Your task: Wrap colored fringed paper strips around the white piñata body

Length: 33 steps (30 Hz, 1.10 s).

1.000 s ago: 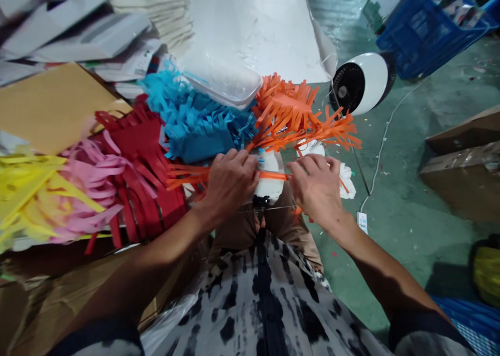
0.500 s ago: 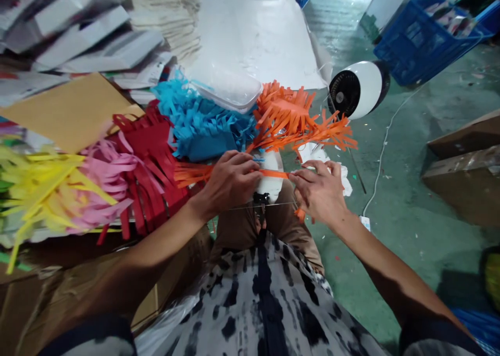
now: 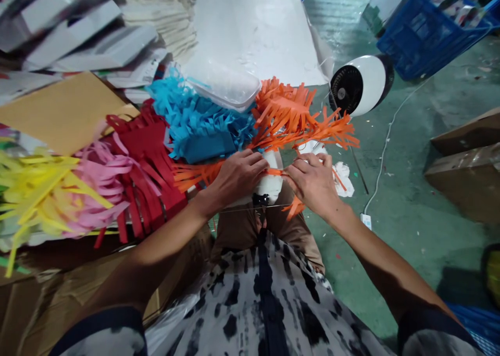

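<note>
Between my two hands runs a narrow twisted band of orange tissue paper, a tassel (image 3: 274, 172). My left hand (image 3: 244, 174) is closed on its left part, and fringe strands fan out to the left behind the fingers. Closed on the other end is my right hand (image 3: 311, 181), with a few orange strands hanging below it. A white round-ended surface (image 3: 273, 189) with a small black clip-like piece (image 3: 261, 199) lies under the band, above my lap. A thin string passes beneath both hands. Just beyond lie fringed orange paper (image 3: 289, 111) and fringed blue paper (image 3: 207, 124).
Red (image 3: 142, 163), pink (image 3: 103, 179) and yellow fringed paper (image 3: 42, 189) lie at left beside a tan cardboard sheet (image 3: 70, 111). A clear plastic tub (image 3: 230, 93) rests behind the blue paper. On the floor at right are a fan (image 3: 361, 87), a blue crate (image 3: 425, 38) and cardboard boxes (image 3: 464, 173).
My right hand has moved slightly left, so the hands are closer together and less orange band shows between them. More orange strands hang below the right hand. The view has shifted a little.
</note>
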### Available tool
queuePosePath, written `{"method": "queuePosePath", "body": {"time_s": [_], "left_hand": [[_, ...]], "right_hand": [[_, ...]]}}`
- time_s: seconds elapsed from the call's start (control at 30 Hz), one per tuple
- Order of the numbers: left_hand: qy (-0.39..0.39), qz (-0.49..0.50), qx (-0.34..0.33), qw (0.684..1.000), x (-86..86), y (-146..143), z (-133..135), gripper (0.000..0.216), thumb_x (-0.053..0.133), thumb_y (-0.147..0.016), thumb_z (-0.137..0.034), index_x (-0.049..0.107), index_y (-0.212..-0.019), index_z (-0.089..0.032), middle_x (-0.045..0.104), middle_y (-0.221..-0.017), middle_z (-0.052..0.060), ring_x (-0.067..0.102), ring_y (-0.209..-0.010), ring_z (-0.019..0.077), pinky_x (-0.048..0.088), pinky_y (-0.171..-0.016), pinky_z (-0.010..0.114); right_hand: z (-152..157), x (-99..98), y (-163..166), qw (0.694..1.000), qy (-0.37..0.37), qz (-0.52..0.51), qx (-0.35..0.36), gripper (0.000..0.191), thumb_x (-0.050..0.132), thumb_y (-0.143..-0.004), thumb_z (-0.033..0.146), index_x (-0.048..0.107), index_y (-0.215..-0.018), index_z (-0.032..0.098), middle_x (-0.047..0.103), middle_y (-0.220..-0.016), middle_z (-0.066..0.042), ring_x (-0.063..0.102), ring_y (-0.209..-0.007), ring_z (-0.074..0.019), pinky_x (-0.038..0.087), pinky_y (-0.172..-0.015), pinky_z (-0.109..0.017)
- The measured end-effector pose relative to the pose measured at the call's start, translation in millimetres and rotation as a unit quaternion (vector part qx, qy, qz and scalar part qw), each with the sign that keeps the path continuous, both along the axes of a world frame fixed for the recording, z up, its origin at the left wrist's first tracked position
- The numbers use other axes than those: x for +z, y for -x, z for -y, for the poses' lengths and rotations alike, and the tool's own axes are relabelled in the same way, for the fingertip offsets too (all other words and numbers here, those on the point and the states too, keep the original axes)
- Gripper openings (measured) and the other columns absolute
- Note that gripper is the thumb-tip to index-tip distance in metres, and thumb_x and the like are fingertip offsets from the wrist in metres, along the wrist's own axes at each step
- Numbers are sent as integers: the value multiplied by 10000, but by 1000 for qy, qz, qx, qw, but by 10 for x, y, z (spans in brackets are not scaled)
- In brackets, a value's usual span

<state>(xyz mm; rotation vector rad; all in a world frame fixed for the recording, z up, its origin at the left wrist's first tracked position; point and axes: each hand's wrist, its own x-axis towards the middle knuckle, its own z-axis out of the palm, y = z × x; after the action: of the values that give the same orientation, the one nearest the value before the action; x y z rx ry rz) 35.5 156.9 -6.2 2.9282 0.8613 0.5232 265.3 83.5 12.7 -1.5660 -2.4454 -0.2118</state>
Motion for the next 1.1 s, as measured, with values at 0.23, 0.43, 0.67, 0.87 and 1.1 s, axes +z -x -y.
{"method": "queuePosePath", "body": {"time_s": [0.23, 0.43, 0.67, 0.87, 1.1], "left_hand": [[-23, -32, 44, 998, 35, -38, 34, 275, 468, -1084, -260, 695, -970, -156, 704, -928, 104, 603, -897, 263, 415, -767, 391], [10, -25, 72, 997, 70, 23, 138, 177, 579, -1040, -294, 698, -991, -172, 722, -971, 104, 610, -955, 286, 388, -788, 416], [159, 130, 88, 975, -12, 127, 124, 162, 738, -952, -306, 692, -830, -210, 737, -874, 30, 610, -897, 234, 379, -795, 370], [197, 158, 104, 962, 2, 150, 113, 241, 725, -963, -365, 664, -796, -201, 708, -823, 18, 594, -860, 219, 355, -788, 351], [190, 127, 134, 964, 36, 93, 158, 200, 719, -942, -322, 647, -799, -202, 696, -843, 13, 588, -882, 224, 356, -812, 369]], "right_hand": [[-17, -6, 37, 1000, -5, 18, -15, 274, 457, -1094, 305, 677, -955, 219, 724, -959, -81, 525, -1072, -276, 257, -953, -456], [-2, -46, 69, 998, 22, 20, -49, 259, 440, -1083, 315, 652, -987, 201, 691, -995, -101, 509, -1048, -286, 258, -946, -460], [-44, -14, 54, 996, 69, -5, -58, 244, 471, -1069, 353, 648, -985, 208, 704, -1010, -88, 490, -1080, -297, 235, -931, -458], [-118, 43, 34, 993, 100, -9, -55, 228, 502, -1049, 333, 648, -916, 218, 717, -956, -73, 490, -1042, -287, 232, -869, -444], [-183, 110, 44, 991, 127, 19, -48, 199, 528, -1015, 306, 655, -898, 208, 737, -947, -88, 494, -1010, -293, 225, -819, -434]]}}
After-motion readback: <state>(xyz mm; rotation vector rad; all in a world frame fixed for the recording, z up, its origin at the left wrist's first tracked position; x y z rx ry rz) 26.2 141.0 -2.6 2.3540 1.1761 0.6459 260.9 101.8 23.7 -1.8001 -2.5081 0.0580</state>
